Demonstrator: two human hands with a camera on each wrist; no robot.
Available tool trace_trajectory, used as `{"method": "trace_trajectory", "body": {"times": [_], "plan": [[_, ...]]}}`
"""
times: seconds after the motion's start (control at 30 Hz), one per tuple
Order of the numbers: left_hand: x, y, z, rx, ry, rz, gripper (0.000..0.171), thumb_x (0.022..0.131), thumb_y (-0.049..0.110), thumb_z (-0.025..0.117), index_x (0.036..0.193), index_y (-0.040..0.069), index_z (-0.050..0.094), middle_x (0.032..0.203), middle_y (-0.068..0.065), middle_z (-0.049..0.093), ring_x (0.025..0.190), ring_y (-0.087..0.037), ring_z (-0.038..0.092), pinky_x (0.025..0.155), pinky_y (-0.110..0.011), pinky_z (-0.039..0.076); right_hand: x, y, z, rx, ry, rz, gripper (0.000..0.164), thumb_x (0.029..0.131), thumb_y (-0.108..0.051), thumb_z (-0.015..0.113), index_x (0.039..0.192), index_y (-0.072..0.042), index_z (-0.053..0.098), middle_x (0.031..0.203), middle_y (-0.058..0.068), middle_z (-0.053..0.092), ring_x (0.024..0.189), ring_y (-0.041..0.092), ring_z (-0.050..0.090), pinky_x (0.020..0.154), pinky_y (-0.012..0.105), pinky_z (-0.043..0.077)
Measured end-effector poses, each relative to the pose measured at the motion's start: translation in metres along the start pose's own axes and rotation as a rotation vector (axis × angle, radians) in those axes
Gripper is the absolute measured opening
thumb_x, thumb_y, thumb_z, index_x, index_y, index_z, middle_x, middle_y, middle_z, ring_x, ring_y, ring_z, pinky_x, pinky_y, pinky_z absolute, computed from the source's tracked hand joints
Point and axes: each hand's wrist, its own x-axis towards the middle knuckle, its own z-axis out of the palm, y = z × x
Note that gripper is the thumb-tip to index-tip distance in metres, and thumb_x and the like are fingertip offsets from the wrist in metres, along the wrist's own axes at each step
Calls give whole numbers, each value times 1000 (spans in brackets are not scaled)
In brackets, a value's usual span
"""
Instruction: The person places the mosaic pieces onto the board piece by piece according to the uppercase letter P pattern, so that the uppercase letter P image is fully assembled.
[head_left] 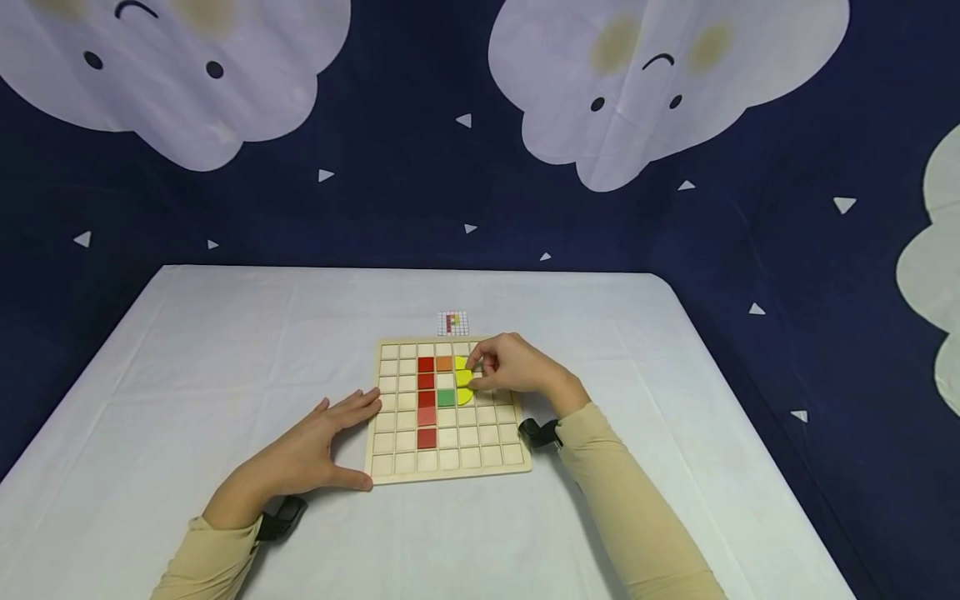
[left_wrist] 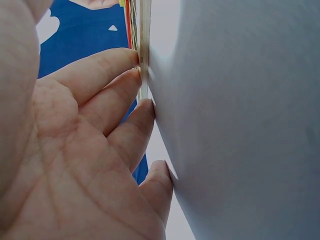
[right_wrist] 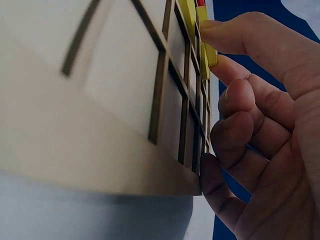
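Note:
A wooden grid board (head_left: pixel 468 457) lies flat on the table. My right hand (head_left: pixel 513 364) is over its upper right part and pinches a yellow tile (right_wrist: pixel 210 54) between thumb and index finger, the other fingers curled in. Other yellow tiles with rounded corners, one above (head_left: pixel 461 363) and one below (head_left: pixel 465 397), sit in the same column. Several red tiles (head_left: pixel 426 381) form a column to the left, with an orange tile (head_left: pixel 444 363) and a green tile (head_left: pixel 446 397) between. My left hand (head_left: pixel 315 446) touches the board's left edge with extended fingertips, thumb near the lower corner.
A small printed card (head_left: pixel 453 323) with a coloured grid pattern lies just behind the board. White cloth covers the table (head_left: pixel 225 350). Beyond its far edge hangs a dark blue cloth (head_left: pixel 405 208) with clouds and triangles. Both wrists wear black straps.

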Motion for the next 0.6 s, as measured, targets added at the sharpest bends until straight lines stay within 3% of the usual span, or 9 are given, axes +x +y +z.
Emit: {"method": "trace_trajectory", "body": {"times": [0.6], "plan": [[1, 1, -2, 1, 2, -1, 112, 69, 44, 100, 161, 4, 48, 174, -14, 37, 162, -46, 31, 128, -77, 13, -2, 0, -2, -2, 16, -19, 23, 91, -26, 86, 107, -12, 77, 64, -7, 57, 59, 6, 47, 76, 25, 48]]}}
